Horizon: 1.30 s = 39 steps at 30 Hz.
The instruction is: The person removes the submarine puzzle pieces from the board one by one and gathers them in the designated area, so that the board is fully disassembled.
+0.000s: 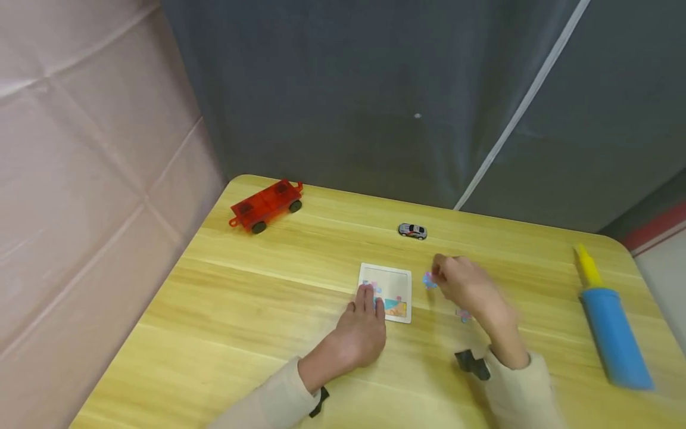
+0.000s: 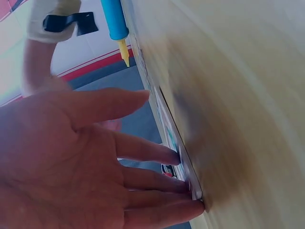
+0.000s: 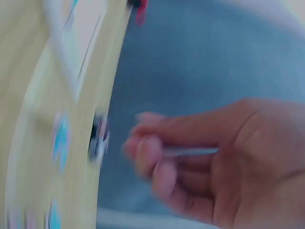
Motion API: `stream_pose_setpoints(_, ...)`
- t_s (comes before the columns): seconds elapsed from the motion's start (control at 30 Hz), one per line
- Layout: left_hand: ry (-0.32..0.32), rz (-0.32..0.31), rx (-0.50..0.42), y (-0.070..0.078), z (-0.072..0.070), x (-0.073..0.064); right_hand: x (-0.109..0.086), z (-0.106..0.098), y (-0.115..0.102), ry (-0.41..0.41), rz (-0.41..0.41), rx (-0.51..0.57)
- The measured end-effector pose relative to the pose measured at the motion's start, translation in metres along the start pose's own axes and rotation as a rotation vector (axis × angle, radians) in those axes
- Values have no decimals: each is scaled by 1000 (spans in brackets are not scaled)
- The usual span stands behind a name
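Lying at nine o'clock from your nearer right hand [image 1: 471, 287], its fingers curled narrow with any content impossible to tell, a loose puzzle piece [image 1: 430, 280] sits at three o'clock from the puzzle board [image 1: 393, 281], where your left hand [image 1: 361, 335] rests extended fingers.

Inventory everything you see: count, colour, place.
puzzle board: one, white, centre
pieces in board: count unclear, multicoloured, lower part
loose pieces: at least two, pink and blue, right of board
toy car: one, silver, beyond board
toy wagon: one, red, far left
pump: one, blue and yellow, right
table: one, yellowish, beneath
backdrop: one, dark grey, behind
sheet: one, pinkish, left
panel: one, red, right edge
straps: two, black, wrists
sleeves: two, beige, forearms
left hand: one, on board
right hand: one, near loose pieces
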State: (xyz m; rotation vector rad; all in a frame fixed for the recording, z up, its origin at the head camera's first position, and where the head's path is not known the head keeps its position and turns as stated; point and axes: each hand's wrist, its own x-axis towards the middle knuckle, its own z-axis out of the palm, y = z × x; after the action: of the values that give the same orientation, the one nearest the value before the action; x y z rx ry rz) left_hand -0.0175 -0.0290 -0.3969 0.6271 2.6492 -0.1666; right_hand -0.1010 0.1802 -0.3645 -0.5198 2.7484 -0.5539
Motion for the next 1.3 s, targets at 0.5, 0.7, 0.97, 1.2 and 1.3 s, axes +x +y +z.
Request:
stream_pose_setpoints(0.5, -36, -21, -24, 3, 4, 2, 49, 58, -45, -87, -260, 56)
stream_pose_setpoints(0.7, -36, -31, -17, 3, -2, 1, 48, 65, -50, -25, -226, 2)
stream_pose_setpoints(0.97, -31, -56, 12, 5, -6, -1, 50, 68, -51, -17, -171, 23)
stream_pose_setpoints(1.2, -48, -70, 111, 13, -1, 1, 50, 69, -52, -31, -144, 35)
stream_pose_setpoints(1.3, -45, -75, 121, 14, 0, 2, 50, 69, -54, -21, -125, 25)
